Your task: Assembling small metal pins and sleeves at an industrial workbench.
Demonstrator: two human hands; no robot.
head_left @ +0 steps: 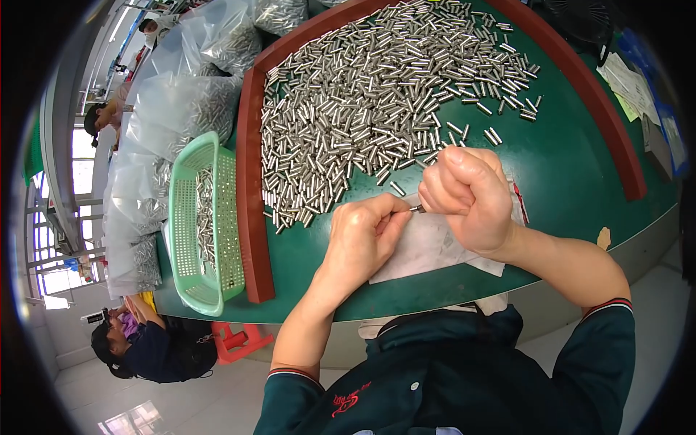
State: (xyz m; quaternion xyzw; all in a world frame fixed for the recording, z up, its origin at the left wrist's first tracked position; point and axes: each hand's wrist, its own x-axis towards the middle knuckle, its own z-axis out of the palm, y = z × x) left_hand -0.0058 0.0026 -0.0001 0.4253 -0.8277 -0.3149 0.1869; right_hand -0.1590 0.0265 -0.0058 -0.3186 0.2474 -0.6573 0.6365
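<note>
A small metal cylinder [416,209] shows between my two hands, just above a pale cloth [413,250] on the green table. My left hand [362,235] is closed, thumb and forefinger pinching one end of it. Curled into a fist, my right hand [471,199] meets the other end; its fingers hide whatever it holds. Beyond my hands spreads a large heap of short, shiny metal cylinders [362,109], with a few loose ones lying near my right hand.
Dark red wooden rails [255,196] border the heap at left and right. Left of them stands a green plastic basket [190,283] with more cylinders inside. Clear bags [156,109] full of metal parts line the table's left edge. A person [145,344] sits at the lower left, by a red stool [243,342].
</note>
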